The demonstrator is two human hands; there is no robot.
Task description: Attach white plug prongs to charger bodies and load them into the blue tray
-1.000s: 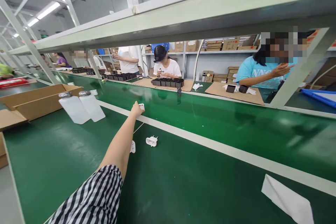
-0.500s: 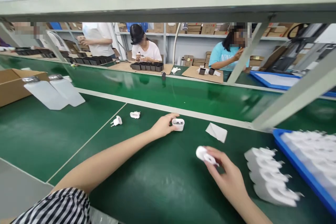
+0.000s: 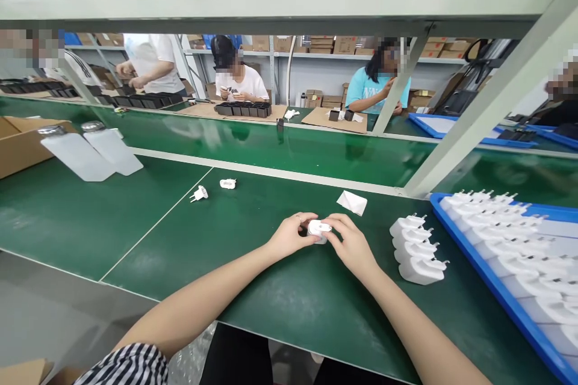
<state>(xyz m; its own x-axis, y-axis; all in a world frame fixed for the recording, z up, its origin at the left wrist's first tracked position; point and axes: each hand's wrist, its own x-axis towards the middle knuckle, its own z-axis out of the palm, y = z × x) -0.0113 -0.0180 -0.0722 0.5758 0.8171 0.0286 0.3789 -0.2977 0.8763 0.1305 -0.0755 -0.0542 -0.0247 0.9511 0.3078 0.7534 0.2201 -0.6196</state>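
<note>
- The left hand [image 3: 289, 237] and the right hand [image 3: 350, 243] meet at the centre of the frame, just above the green counter [image 3: 135, 222].
- Both hands are curled, their fingertips pinching a small white plug [image 3: 318, 230] from either side.
- How many pieces the plug is made of cannot be told.
- Right of the hands, a short row of white plugs [image 3: 418, 249] lies on the counter, pins pointing to the right.
- Further right, a blue tray [image 3: 478, 264] holds many more white plugs in rows.
- A folded white paper scrap [image 3: 352, 201] lies just above the hands, near the pale strip.
- Two loose plugs lie left of centre, one [image 3: 199, 194] on the thin white line, the other [image 3: 227, 183] just beside it.
- Two white bottles [image 3: 76, 153] with metal caps lie tilted at the left, beside a cardboard box [image 3: 18, 144].
- Beyond the green belt, other people work at the far bench.
</note>
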